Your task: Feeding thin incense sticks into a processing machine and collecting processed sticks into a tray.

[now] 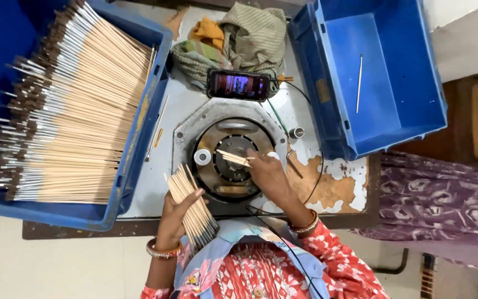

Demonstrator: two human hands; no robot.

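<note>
Pale wooden sticks (190, 206) — fanned bundle (dark tips downward) — few (233, 158) lying over dial.

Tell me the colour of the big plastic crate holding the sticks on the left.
Blue: the big plastic crate shows best in the head view.

2 blue crates (394, 119), pale tan sticks (192, 207) (dark-tipped), red floral sleeve (344, 260), purple patterned cloth (438, 199).

Matt pale wooden sticks (78, 111), glossy blue plastic crate (399, 83), dull grey metal plate (230, 119)
</note>
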